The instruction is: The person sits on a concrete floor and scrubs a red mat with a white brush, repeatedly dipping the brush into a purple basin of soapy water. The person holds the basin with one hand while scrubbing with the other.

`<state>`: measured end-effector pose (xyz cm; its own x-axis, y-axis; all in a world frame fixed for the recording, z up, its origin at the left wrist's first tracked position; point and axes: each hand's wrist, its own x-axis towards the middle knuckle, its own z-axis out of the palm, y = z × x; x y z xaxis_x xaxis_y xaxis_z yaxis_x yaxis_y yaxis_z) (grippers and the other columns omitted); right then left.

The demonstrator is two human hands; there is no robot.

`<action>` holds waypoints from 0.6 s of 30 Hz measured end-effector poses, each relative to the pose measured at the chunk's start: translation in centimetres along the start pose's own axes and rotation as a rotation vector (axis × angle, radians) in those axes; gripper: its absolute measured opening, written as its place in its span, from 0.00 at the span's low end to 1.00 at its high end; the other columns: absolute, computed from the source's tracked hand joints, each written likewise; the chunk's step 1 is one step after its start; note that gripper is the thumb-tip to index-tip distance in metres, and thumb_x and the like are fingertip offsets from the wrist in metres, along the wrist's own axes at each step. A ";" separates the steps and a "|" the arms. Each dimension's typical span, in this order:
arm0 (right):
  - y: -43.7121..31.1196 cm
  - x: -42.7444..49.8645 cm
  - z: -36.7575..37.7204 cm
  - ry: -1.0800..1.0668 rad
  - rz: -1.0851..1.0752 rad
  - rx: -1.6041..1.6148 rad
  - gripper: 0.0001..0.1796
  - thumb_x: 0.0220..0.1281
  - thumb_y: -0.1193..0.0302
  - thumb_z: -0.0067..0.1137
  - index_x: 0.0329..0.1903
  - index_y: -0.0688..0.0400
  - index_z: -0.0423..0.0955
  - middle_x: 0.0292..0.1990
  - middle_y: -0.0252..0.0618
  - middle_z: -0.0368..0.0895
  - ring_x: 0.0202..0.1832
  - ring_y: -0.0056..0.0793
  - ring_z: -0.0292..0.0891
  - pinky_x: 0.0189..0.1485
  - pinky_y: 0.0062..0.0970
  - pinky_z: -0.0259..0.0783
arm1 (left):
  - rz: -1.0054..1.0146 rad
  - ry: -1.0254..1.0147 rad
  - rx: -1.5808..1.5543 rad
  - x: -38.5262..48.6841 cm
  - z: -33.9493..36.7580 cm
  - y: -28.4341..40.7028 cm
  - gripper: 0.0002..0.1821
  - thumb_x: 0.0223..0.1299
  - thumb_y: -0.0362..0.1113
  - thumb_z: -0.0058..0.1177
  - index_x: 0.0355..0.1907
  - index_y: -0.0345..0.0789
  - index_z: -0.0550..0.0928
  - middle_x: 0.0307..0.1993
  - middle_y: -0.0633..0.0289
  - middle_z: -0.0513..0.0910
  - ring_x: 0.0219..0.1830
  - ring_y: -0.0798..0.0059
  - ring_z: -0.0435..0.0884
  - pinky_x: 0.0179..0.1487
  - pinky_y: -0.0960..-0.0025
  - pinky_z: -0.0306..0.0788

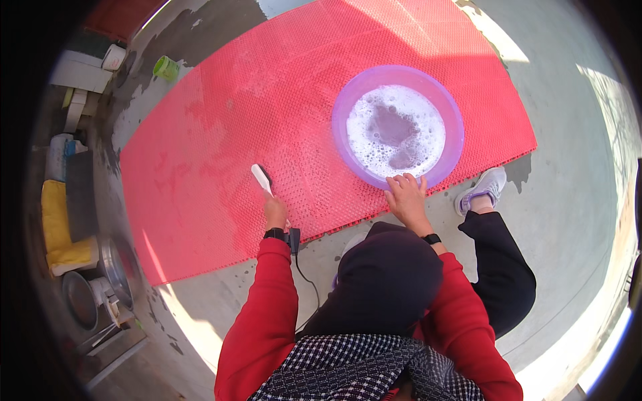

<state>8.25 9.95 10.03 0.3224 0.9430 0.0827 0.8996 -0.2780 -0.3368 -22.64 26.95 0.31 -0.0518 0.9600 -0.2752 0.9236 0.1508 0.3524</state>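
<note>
My left hand (pixel 275 213) is closed around the handle of a white scrub brush (pixel 262 178) with dark bristles, held over the wet red perforated mat (pixel 200 145). My right hand (pixel 407 197) rests with fingers spread on the near rim of a purple plastic basin (pixel 345 150). Foamy, cloudy water (pixel 393 128) fills much of the basin, which stands on the mat. Whether anything lies under the water cannot be seen. A small black device with a cable (pixel 294 241) is at my left wrist.
A green plastic container (pixel 166 68) stands beyond the mat's left edge. Metal basins (pixel 118 273), a yellow cloth (pixel 56 223) and a white bucket (pixel 114 57) are along the left side. My shoe (pixel 484 189) is on the concrete floor, right of the purple basin.
</note>
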 end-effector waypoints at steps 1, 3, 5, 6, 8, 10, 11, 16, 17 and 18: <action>-0.1 0.1 0.0 0.001 0.006 -0.011 0.17 0.50 0.63 0.55 0.45 0.51 0.71 0.42 0.32 0.72 0.52 0.36 0.61 0.58 0.53 0.46 | 0.107 -0.038 0.004 0.8 0.7 2.7 0.25 0.58 0.35 0.36 0.58 0.28 0.55 0.26 0.38 0.76 0.29 0.44 0.76 0.33 0.50 0.67; -0.3 0.1 -0.1 0.003 0.012 -0.022 0.18 0.50 0.63 0.55 0.45 0.50 0.71 0.43 0.32 0.72 0.52 0.35 0.61 0.59 0.53 0.46 | 0.403 -0.127 -0.012 1.0 2.5 7.8 0.24 0.59 0.36 0.36 0.57 0.29 0.57 0.26 0.38 0.76 0.29 0.42 0.75 0.33 0.48 0.67; -0.3 0.2 -0.2 -0.035 0.028 -0.034 0.18 0.49 0.63 0.55 0.45 0.50 0.71 0.42 0.32 0.72 0.52 0.35 0.61 0.58 0.53 0.46 | 0.568 -0.244 -0.014 -0.4 4.3 10.9 0.23 0.59 0.37 0.36 0.56 0.30 0.58 0.26 0.37 0.75 0.29 0.41 0.75 0.33 0.48 0.66; -0.3 0.3 -0.3 -0.016 0.009 -0.023 0.18 0.49 0.63 0.55 0.45 0.50 0.71 0.42 0.32 0.72 0.52 0.35 0.61 0.58 0.53 0.46 | 0.597 -0.283 -0.009 -1.0 4.9 11.5 0.23 0.60 0.38 0.36 0.56 0.31 0.59 0.26 0.37 0.75 0.29 0.41 0.74 0.33 0.48 0.66; -0.1 0.3 -0.2 -0.064 0.033 -0.016 0.18 0.49 0.62 0.55 0.45 0.50 0.71 0.42 0.32 0.72 0.52 0.36 0.62 0.58 0.53 0.46 | 0.589 -0.294 0.009 -2.5 5.0 9.9 0.22 0.60 0.39 0.36 0.55 0.32 0.60 0.27 0.37 0.75 0.30 0.41 0.74 0.33 0.47 0.66; 0.2 0.4 -0.1 -0.018 0.014 -0.020 0.18 0.49 0.62 0.55 0.45 0.50 0.71 0.42 0.32 0.72 0.52 0.36 0.62 0.58 0.53 0.46 | 0.527 -0.228 0.013 -2.8 3.2 5.2 0.20 0.61 0.39 0.35 0.54 0.32 0.62 0.27 0.37 0.75 0.30 0.41 0.74 0.33 0.46 0.65; 0.2 0.2 0.0 -0.035 0.017 -0.027 0.17 0.49 0.62 0.55 0.45 0.50 0.72 0.42 0.32 0.73 0.52 0.36 0.62 0.58 0.53 0.46 | 0.370 -0.222 0.028 -2.8 2.0 2.0 0.20 0.61 0.39 0.34 0.53 0.31 0.63 0.28 0.37 0.75 0.31 0.41 0.74 0.34 0.47 0.66; 0.4 0.3 0.7 -0.005 -0.003 -0.005 0.17 0.51 0.61 0.54 0.44 0.50 0.72 0.43 0.31 0.73 0.52 0.35 0.62 0.58 0.53 0.45 | -0.190 0.128 0.067 -4.8 -5.2 -16.3 0.19 0.61 0.38 0.32 0.51 0.29 0.62 0.30 0.38 0.76 0.33 0.40 0.74 0.36 0.49 0.66; 0.4 0.3 0.8 0.003 -0.002 -0.028 0.17 0.51 0.61 0.53 0.44 0.50 0.72 0.43 0.31 0.73 0.52 0.35 0.62 0.58 0.53 0.45 | -0.098 0.185 0.065 -5.2 -5.1 -17.8 0.20 0.61 0.38 0.33 0.52 0.28 0.62 0.30 0.39 0.76 0.33 0.40 0.74 0.36 0.49 0.66; 0.4 0.4 0.8 -0.011 0.008 -0.033 0.17 0.51 0.61 0.53 0.45 0.50 0.72 0.43 0.32 0.73 0.52 0.35 0.62 0.57 0.54 0.44 | -0.107 0.201 0.082 -5.6 -4.7 -18.4 0.20 0.61 0.38 0.33 0.53 0.28 0.61 0.31 0.39 0.76 0.32 0.41 0.74 0.36 0.49 0.66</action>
<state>8.45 10.34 9.18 0.3262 0.9427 0.0700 0.9065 -0.2910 -0.3061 -41.09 19.94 -0.45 -0.2177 0.9686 -0.1204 0.9361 0.2421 0.2552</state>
